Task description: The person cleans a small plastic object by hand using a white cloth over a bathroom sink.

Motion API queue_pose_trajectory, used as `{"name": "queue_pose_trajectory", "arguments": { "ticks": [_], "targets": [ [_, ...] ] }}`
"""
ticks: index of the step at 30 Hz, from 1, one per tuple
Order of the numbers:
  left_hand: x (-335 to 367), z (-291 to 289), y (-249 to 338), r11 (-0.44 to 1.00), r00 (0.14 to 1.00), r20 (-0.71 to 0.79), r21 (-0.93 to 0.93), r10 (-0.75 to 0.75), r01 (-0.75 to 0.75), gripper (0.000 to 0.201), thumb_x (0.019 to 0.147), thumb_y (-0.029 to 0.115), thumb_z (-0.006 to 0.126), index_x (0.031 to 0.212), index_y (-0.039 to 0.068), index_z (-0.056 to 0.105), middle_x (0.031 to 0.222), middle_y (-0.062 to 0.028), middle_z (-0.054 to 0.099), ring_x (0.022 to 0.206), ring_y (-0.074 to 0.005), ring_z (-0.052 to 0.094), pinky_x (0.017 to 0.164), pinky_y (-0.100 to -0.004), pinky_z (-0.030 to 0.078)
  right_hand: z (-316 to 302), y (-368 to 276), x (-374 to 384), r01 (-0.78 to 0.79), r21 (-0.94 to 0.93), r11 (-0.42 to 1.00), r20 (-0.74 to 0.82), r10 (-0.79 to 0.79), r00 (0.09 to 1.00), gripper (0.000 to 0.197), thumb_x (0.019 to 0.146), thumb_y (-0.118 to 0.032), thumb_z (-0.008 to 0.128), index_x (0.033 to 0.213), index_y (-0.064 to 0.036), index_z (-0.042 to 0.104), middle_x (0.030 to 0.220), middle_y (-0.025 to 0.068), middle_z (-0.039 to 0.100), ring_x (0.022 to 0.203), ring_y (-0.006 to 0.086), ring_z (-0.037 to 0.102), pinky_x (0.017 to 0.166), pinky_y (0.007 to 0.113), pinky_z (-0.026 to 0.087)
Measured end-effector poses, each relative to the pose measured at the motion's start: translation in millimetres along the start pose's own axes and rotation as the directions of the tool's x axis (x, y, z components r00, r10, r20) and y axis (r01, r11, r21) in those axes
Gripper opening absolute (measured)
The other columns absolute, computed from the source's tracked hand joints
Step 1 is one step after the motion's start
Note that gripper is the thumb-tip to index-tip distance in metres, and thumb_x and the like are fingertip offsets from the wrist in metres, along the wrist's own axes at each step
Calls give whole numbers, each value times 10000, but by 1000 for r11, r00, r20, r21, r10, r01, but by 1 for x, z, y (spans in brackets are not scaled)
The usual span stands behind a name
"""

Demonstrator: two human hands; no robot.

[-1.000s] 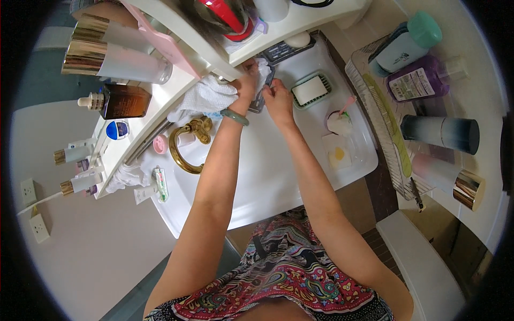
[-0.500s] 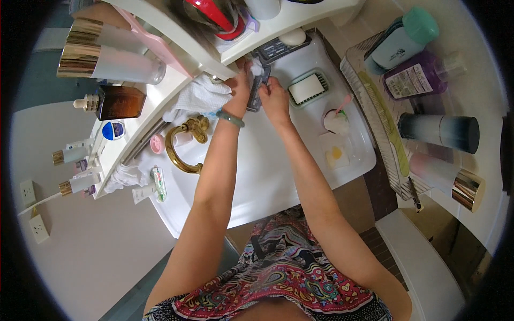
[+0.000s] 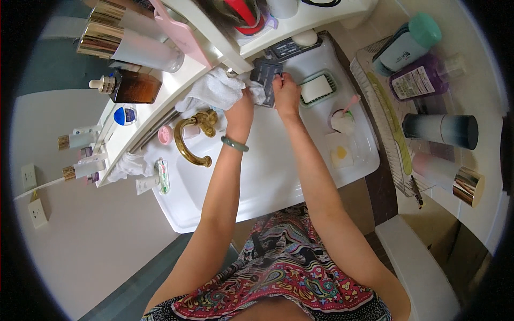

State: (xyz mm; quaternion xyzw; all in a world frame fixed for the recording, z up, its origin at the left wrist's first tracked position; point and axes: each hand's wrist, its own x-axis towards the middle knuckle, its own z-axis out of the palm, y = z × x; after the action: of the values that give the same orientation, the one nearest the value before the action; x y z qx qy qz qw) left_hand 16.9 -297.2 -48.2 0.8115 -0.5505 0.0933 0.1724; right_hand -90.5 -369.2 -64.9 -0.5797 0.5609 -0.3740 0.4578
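Tray [image 3: 264,76]: flat, grey, slatted | right grip [image 3: 287,96]: pinching edge | left grip [image 3: 240,113]: seemingly clutching crumpled cloth [image 3: 257,93]

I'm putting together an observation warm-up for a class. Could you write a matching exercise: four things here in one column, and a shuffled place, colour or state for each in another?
Things
1. Curved faucet
2. Gray tray nearer that faucet
3. Rectangular soap bar
4. Bangle

Descriptions
A. Around the left wrist
B. In a green dish
C. Gold-coloured
D. Held at its edge by the right hand

Pairs: 1-C, 2-D, 3-B, 4-A
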Motion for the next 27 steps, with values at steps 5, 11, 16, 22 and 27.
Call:
{"name": "queue_pose_trajectory", "arguments": {
  "ticks": [5, 11, 16, 22, 27],
  "targets": [
    [-25, -33, 11, 952, 961, 135, -158, -243, 263, 324, 837, 230, 545, 657, -34, 600, 563, -163, 564, 530, -319, 552, 555, -412, 447, 1, 8, 7, 180, -115, 977, -43, -185, 982, 260, 866, -239, 495, 891, 7, 574, 753, 211, 621, 708, 409, 591, 661, 467, 457],
    [-91, -44, 21, 439, 833, 337, -729, -438, 526, 140, 835, 137, 584, 789, 7, 558, 556, -39, 543, 490, -108, 510, 494, -246, 402, -30, 32, -28, -173, -12, 985, 8, 173, 985, 348, 892, -331, 459, 946, 3, 538, 867, 214, 611, 757, 402, 579, 677, 466, 450],
    [-108, -50, 49, 430, 846, 461, -728, -269, 534, 111, 840, 91, 591, 929, 44, 543, 597, -25, 534, 542, -94, 521, 508, -236, 419, -75, 34, -121, -554, 141, 820, 451, 445, 774, 374, 900, -363, 489, 1026, -14, 532, 833, 80, 596, 711, 178, 594, 611, 297, 458],
    [-78, -13, 25, -64, 743, 530, -829, -410, 556, 259, 918, 265, 472, 1026, 41, 544, 749, -52, 568, 632, -123, 549, 593, -257, 464, -101, 53, -89, -259, -61, 964, 205, 266, 942, 233, 879, -214, 553, 895, 17, 574, 706, 76, 560, 551, 161, 501, 507, 316, 402],
    [-24, 2, -6, -512, 569, 787, -599, -238, 615, 410, 927, 416, 391, 1088, 62, 522, 836, -84, 595, 725, -178, 603, 686, -328, 519, -90, 19, -63, 329, -562, 759, 162, -288, 944, 231, 837, -196, 612, 802, 19, 536, 644, 45, 528, 534, 150, 442, 516, 289, 382]
  ]
}}
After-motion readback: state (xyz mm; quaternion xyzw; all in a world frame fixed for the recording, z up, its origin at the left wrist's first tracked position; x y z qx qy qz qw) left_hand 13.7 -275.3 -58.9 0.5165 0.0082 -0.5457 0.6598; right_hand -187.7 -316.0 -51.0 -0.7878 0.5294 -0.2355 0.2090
